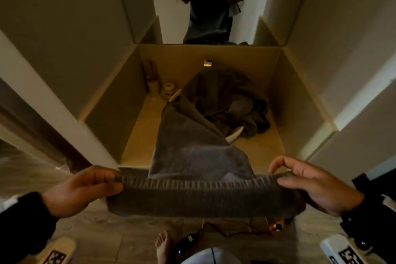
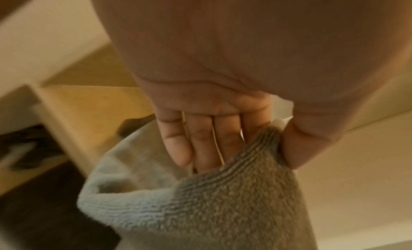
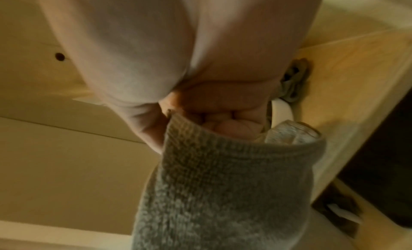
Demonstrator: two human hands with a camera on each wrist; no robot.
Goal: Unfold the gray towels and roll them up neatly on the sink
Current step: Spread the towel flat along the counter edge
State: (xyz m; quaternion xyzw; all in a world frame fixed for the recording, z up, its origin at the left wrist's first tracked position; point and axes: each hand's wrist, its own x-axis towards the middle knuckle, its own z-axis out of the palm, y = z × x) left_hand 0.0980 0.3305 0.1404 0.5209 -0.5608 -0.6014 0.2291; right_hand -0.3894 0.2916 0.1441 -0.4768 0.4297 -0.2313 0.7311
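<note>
Both hands are closed on one gray towel (image 1: 201, 197): the left hand (image 1: 85, 188) pinches the near hem's left corner between thumb and fingers, and the right hand (image 1: 317, 186) clamps the right corner, its thumb on the near side and its index finger lifted a little. Held well apart, they pull the ribbed hem into a taut band running left to right, probably to spread the cloth to full width and find its edges before it is laid down for rolling. From that band the towel's long axis runs away from the person, up over the front edge of the counter (image 1: 141, 135) and onto the white sink (image 1: 234, 134), where its far end lies draped and creased. The right wrist view shows the corner bunched inside curled fingers (image 3: 223, 125); the left wrist view shows the hem caught against the thumb.

Beyond, a second gray towel (image 1: 227, 94) sits crumpled over the basin, not yet rolled. Toilet paper rolls (image 1: 169, 90) stand at the counter's back left, and the mirror (image 1: 205, 2) behind reflects the person holding the cloth.
</note>
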